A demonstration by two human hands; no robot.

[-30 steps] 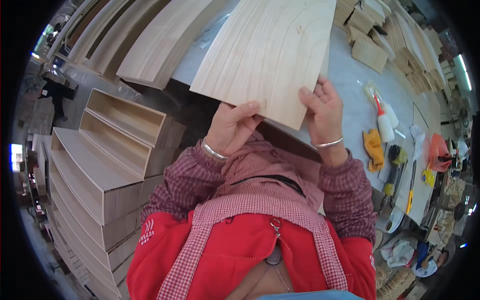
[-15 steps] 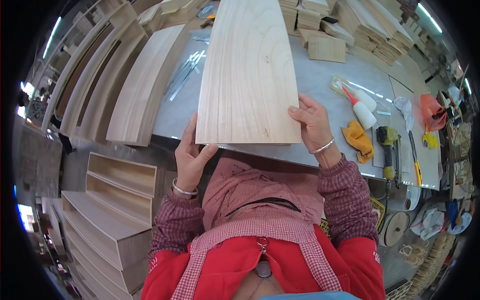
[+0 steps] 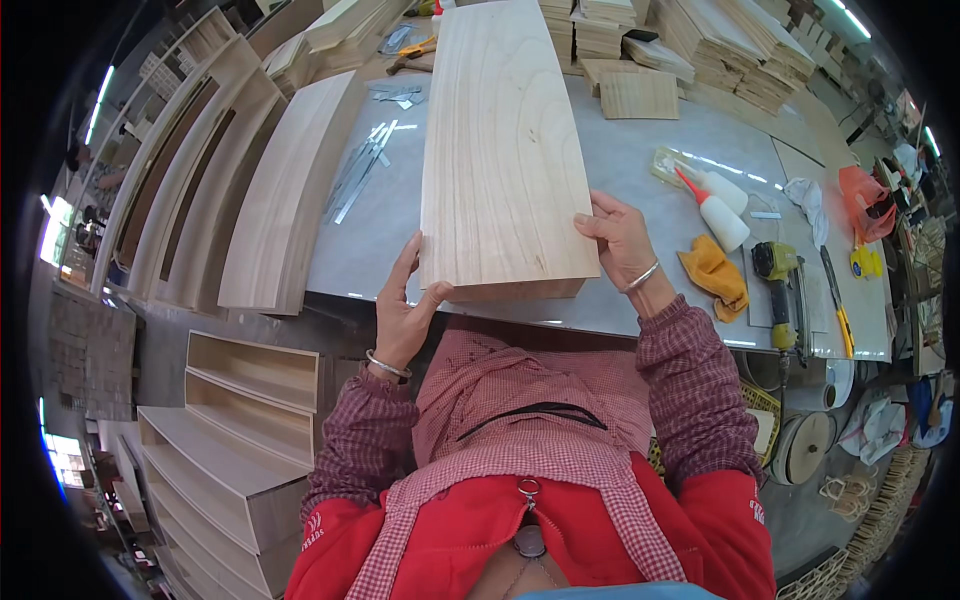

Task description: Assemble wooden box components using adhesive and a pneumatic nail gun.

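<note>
A long pale wooden box (image 3: 510,170) lies lengthwise before me, its broad grained board facing up and reaching to the far edge of view. Below that board's near edge a short end panel shows; what is inside is hidden. My left hand (image 3: 405,315) grips the near left corner, thumb at the front edge and fingers along the side. On the right edge, a little farther up, my right hand (image 3: 620,242) has its thumb on top and its fingers against the side.
The grey worktable (image 3: 640,160) carries metal strips (image 3: 365,165), a hammer (image 3: 408,64), glue bottles (image 3: 722,220), a yellow cloth (image 3: 715,275), a nail gun (image 3: 778,290) and a utility knife (image 3: 838,305). Board stacks (image 3: 735,50) stand behind. Wooden boxes (image 3: 230,430) are piled at lower left.
The near end of the box has come down toward the table and shifted slightly right, so its end panel now shows. Both hands have stayed on it, the left moving right with its corner.
</note>
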